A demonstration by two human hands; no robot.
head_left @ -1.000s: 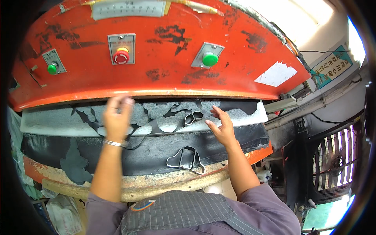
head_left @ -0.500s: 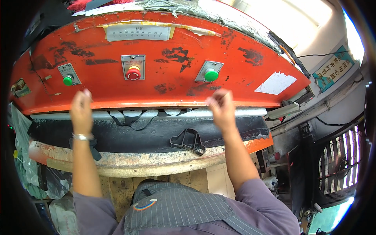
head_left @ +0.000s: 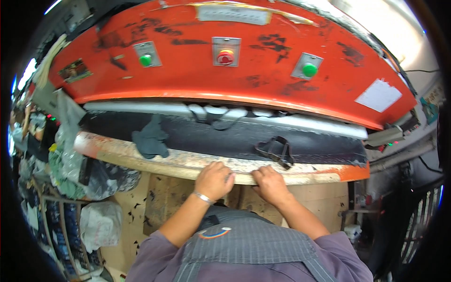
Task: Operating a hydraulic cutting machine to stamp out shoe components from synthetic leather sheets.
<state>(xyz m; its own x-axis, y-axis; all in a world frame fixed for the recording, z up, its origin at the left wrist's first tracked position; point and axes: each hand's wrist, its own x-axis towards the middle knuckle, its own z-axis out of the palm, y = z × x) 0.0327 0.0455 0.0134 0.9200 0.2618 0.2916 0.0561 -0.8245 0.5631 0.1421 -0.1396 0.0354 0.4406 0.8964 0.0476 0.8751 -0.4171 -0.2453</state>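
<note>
Both of my hands rest at the pale, worn front edge (head_left: 183, 161) of an orange press bed. My left hand (head_left: 215, 181), with a silver bracelet at its wrist, has its fingers bent over that edge. A small dark spot shows by its thumb; what it is I cannot tell. Close by on the right, my right hand (head_left: 271, 185) curls its fingers on the same edge. Beyond it a dark metal-strip cutting die (head_left: 275, 151) lies partly on the black pad (head_left: 206, 136). Dark grey fabric pieces (head_left: 151, 137) lie on the pad's left part, overlapping the edge.
Above the pad stands the orange press head (head_left: 188, 70), with two green buttons (head_left: 309, 70) and a red stop button (head_left: 225, 57). Dark strips (head_left: 221, 120) hang by a white slab (head_left: 319, 123) beneath it. Plastic bags (head_left: 101, 223) and a rack stand at the left.
Both hands have come down from in front of the press head to the bed's front edge, closer together. The view has shifted left, and the fabric my left arm mostly hid now shows.
</note>
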